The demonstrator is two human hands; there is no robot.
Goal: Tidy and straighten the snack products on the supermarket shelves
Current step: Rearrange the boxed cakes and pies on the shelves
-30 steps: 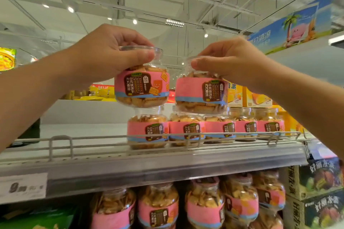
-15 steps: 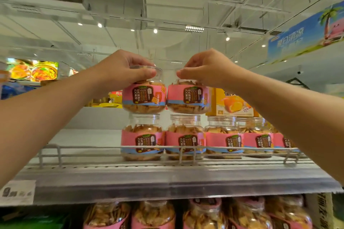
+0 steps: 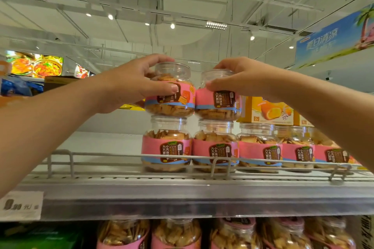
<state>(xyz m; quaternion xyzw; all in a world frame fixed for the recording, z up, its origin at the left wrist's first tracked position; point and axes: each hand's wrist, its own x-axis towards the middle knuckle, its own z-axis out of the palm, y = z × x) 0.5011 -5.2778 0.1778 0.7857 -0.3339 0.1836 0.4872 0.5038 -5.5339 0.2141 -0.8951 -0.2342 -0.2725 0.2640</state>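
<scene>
Head view: I see the top shelf [image 3: 182, 194], a row of biscuit jars [image 3: 259, 147] behind its wire rail. Left hand [image 3: 129, 85] grasps the left upper jar [image 3: 172, 103], right hand [image 3: 238, 79] the right upper jar [image 3: 218, 105], both stacked on the row, touching.

- Two jars, the left jar [image 3: 169, 95] and the right jar [image 3: 218, 99], are stacked side by side on a row of jars [image 3: 259, 150].
- The row is set behind a wire rail [image 3: 202, 158] on the shelf [image 3: 101, 180].
- Boxes [image 3: 267, 112] are placed behind, to the right.
</scene>
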